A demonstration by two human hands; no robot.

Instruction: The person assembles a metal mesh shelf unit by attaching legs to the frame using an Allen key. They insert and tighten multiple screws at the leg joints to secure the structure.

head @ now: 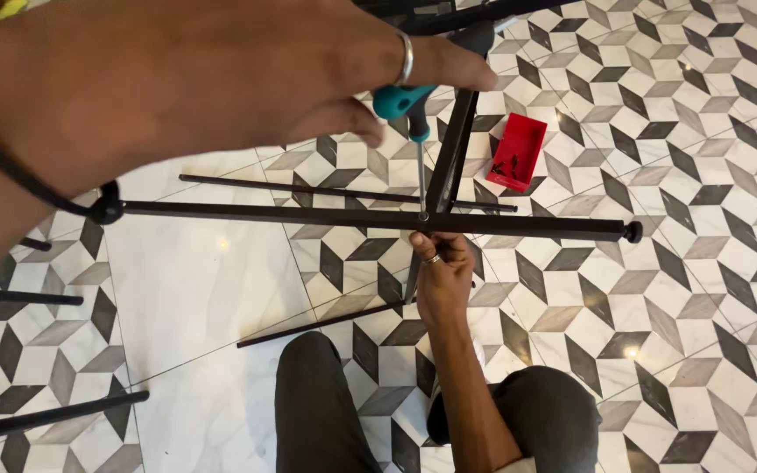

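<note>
My left hand (194, 83) is raised close to the camera, filling the upper left, and grips the teal handle of a screwdriver (406, 105). A ring sits on one finger and a dark cord circles the wrist. The thin screwdriver shaft runs straight down, and its tip rests on the joint of a black metal frame (308, 215), where a long horizontal bar crosses a slanted bar. My right hand (440, 267), also wearing a ring, reaches up from between my knees and clasps the frame just below that joint.
A small open red box (517, 153) lies on the patterned black, grey and white tile floor (685, 289) right of the frame. Loose black rods (321, 324) lie on the floor centre and left. My knees in dark trousers (317, 412) are at the bottom.
</note>
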